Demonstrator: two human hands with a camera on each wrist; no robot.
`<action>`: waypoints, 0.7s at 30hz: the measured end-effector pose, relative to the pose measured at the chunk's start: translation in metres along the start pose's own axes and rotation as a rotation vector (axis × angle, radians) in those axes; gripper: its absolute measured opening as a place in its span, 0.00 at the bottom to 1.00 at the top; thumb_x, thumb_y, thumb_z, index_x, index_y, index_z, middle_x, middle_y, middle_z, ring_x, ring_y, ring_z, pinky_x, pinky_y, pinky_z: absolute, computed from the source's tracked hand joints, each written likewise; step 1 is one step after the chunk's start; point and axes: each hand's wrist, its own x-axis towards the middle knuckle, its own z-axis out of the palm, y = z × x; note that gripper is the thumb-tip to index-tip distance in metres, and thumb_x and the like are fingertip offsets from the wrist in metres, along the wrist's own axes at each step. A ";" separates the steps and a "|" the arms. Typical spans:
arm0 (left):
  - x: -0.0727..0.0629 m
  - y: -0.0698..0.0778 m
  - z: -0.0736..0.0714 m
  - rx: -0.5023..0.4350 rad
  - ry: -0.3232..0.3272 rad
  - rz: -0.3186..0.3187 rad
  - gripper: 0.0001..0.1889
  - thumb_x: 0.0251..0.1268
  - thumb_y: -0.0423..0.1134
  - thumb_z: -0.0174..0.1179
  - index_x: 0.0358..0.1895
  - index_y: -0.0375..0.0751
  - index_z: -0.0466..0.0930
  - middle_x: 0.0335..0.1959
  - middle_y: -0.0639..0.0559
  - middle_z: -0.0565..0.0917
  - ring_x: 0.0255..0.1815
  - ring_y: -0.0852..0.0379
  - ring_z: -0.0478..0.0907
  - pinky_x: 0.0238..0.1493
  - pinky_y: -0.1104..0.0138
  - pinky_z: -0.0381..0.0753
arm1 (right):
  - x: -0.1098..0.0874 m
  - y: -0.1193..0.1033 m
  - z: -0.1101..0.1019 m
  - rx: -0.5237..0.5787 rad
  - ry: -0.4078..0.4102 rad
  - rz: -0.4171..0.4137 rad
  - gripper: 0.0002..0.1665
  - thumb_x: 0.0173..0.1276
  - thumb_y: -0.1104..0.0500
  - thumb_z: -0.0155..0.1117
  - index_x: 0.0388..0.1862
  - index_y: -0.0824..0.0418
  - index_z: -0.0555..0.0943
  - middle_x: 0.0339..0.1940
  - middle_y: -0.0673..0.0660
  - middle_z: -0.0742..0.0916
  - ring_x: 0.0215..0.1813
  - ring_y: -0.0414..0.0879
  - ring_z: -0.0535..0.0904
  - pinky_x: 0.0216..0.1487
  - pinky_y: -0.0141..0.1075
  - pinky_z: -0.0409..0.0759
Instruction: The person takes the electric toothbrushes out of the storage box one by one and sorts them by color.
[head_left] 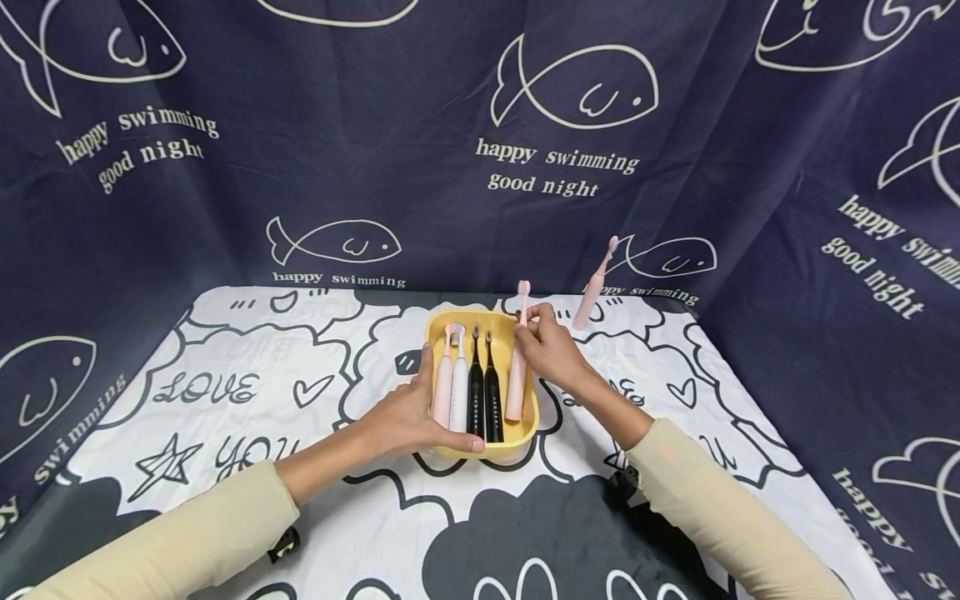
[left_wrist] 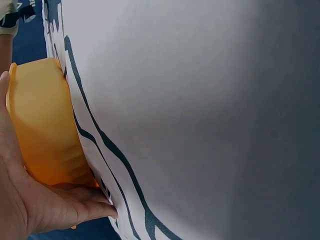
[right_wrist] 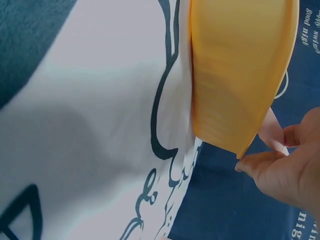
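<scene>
In the head view, my left hand [head_left: 408, 418] holds a yellow tray [head_left: 531, 417] at its near left corner, thumb at the front rim and fingers along the left side. My right hand [head_left: 557, 350] pinches a pink electric toothbrush [head_left: 515, 393] near its neck, its handle slanting down inside the tray's right side. Left of it lie two black toothbrushes [head_left: 476, 400], a white toothbrush [head_left: 459, 392] and another pink toothbrush [head_left: 442, 392], side by side. In the right wrist view the tray wall [right_wrist: 235, 75] hides most of the held toothbrush.
A further pink toothbrush [head_left: 590, 302] stands upright on the table behind my right hand. White cloth with black drawings [head_left: 300, 433] covers the table. Dark blue curtains [head_left: 450, 167] with fish prints hang at the back and both sides.
</scene>
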 end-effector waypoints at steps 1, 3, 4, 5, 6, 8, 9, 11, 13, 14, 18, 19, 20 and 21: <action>0.000 0.000 0.000 -0.002 0.000 0.000 0.97 0.33 0.80 0.87 0.94 0.51 0.18 0.78 0.29 0.80 0.69 0.45 0.84 0.71 0.47 0.83 | 0.000 -0.001 -0.001 -0.001 0.000 -0.005 0.18 0.89 0.56 0.55 0.67 0.67 0.69 0.23 0.44 0.80 0.26 0.40 0.69 0.32 0.35 0.66; 0.000 0.000 0.000 -0.004 0.001 0.002 0.97 0.33 0.80 0.87 0.94 0.51 0.18 0.78 0.29 0.80 0.69 0.45 0.84 0.71 0.47 0.83 | -0.001 -0.005 -0.002 0.002 -0.001 -0.012 0.17 0.90 0.57 0.54 0.66 0.65 0.68 0.23 0.45 0.78 0.26 0.41 0.68 0.31 0.34 0.66; 0.000 0.000 0.000 -0.003 0.000 0.001 0.97 0.33 0.80 0.87 0.94 0.51 0.18 0.78 0.29 0.80 0.69 0.45 0.84 0.71 0.47 0.83 | -0.002 -0.005 -0.003 0.005 -0.001 -0.014 0.17 0.90 0.56 0.54 0.67 0.64 0.68 0.23 0.47 0.78 0.26 0.42 0.68 0.32 0.34 0.66; 0.000 -0.001 0.000 -0.003 0.001 0.000 0.97 0.32 0.81 0.87 0.94 0.51 0.18 0.78 0.29 0.80 0.69 0.45 0.84 0.71 0.47 0.83 | -0.001 -0.006 -0.003 0.010 0.002 -0.020 0.16 0.90 0.56 0.54 0.67 0.64 0.68 0.26 0.50 0.84 0.29 0.43 0.72 0.34 0.35 0.69; 0.001 -0.001 0.000 -0.002 0.001 0.000 0.97 0.32 0.81 0.87 0.94 0.51 0.18 0.78 0.29 0.80 0.70 0.44 0.84 0.71 0.47 0.83 | -0.001 -0.005 -0.003 0.015 0.002 -0.028 0.16 0.90 0.56 0.53 0.67 0.64 0.68 0.32 0.53 0.90 0.32 0.45 0.79 0.38 0.36 0.72; 0.001 -0.001 0.000 0.001 0.002 -0.004 0.97 0.32 0.81 0.87 0.94 0.51 0.18 0.78 0.30 0.79 0.69 0.45 0.84 0.71 0.47 0.83 | 0.000 -0.004 -0.005 0.030 -0.001 -0.035 0.16 0.91 0.57 0.52 0.67 0.64 0.67 0.53 0.61 0.96 0.48 0.53 0.92 0.49 0.41 0.80; 0.001 -0.001 0.000 0.004 0.003 -0.004 0.97 0.31 0.81 0.87 0.94 0.52 0.19 0.78 0.30 0.80 0.69 0.45 0.84 0.71 0.47 0.83 | 0.000 -0.004 -0.006 0.041 -0.004 -0.039 0.16 0.91 0.57 0.52 0.67 0.64 0.66 0.63 0.63 0.94 0.59 0.57 0.93 0.56 0.44 0.82; 0.001 -0.001 0.000 0.008 0.004 -0.007 0.97 0.31 0.82 0.87 0.94 0.52 0.19 0.78 0.30 0.80 0.69 0.45 0.84 0.70 0.47 0.83 | 0.001 -0.003 -0.007 0.064 -0.009 -0.045 0.16 0.92 0.57 0.51 0.67 0.65 0.65 0.76 0.65 0.85 0.75 0.61 0.86 0.68 0.49 0.81; 0.001 -0.001 0.000 0.011 0.005 -0.003 0.97 0.32 0.82 0.86 0.94 0.52 0.19 0.78 0.30 0.80 0.68 0.45 0.84 0.69 0.47 0.84 | 0.001 -0.004 -0.009 0.074 -0.014 -0.046 0.16 0.93 0.56 0.51 0.68 0.64 0.64 0.76 0.66 0.85 0.76 0.60 0.85 0.68 0.49 0.81; 0.001 -0.001 0.000 0.014 0.004 -0.001 0.97 0.32 0.82 0.86 0.94 0.51 0.19 0.77 0.29 0.80 0.68 0.45 0.84 0.69 0.47 0.84 | 0.001 -0.004 -0.011 0.075 -0.014 -0.049 0.16 0.94 0.56 0.50 0.68 0.64 0.64 0.74 0.67 0.87 0.72 0.58 0.88 0.64 0.47 0.82; 0.000 -0.001 0.000 0.015 0.002 -0.001 0.97 0.32 0.82 0.86 0.94 0.51 0.19 0.77 0.30 0.80 0.67 0.46 0.84 0.69 0.48 0.84 | 0.000 -0.006 -0.015 0.082 -0.012 -0.051 0.16 0.94 0.56 0.51 0.70 0.62 0.62 0.59 0.68 0.94 0.49 0.50 0.86 0.47 0.35 0.77; 0.000 -0.001 0.000 0.014 -0.001 -0.004 0.97 0.31 0.82 0.86 0.94 0.52 0.19 0.78 0.30 0.80 0.68 0.46 0.84 0.69 0.48 0.84 | -0.001 -0.006 -0.016 0.093 -0.013 -0.050 0.17 0.94 0.57 0.51 0.70 0.62 0.62 0.58 0.68 0.94 0.48 0.50 0.86 0.47 0.35 0.78; 0.000 0.000 0.000 0.011 -0.002 -0.007 0.97 0.31 0.82 0.87 0.94 0.52 0.19 0.78 0.31 0.80 0.68 0.46 0.84 0.69 0.48 0.84 | -0.001 -0.006 -0.017 0.099 -0.016 -0.050 0.17 0.94 0.56 0.51 0.70 0.62 0.62 0.57 0.68 0.94 0.48 0.50 0.87 0.49 0.36 0.80; 0.000 0.000 0.000 0.008 -0.004 -0.010 0.97 0.31 0.82 0.87 0.94 0.53 0.19 0.78 0.31 0.79 0.68 0.46 0.84 0.69 0.48 0.84 | -0.002 -0.007 -0.017 0.114 -0.020 -0.048 0.17 0.94 0.56 0.51 0.70 0.61 0.61 0.58 0.69 0.94 0.50 0.51 0.89 0.53 0.38 0.84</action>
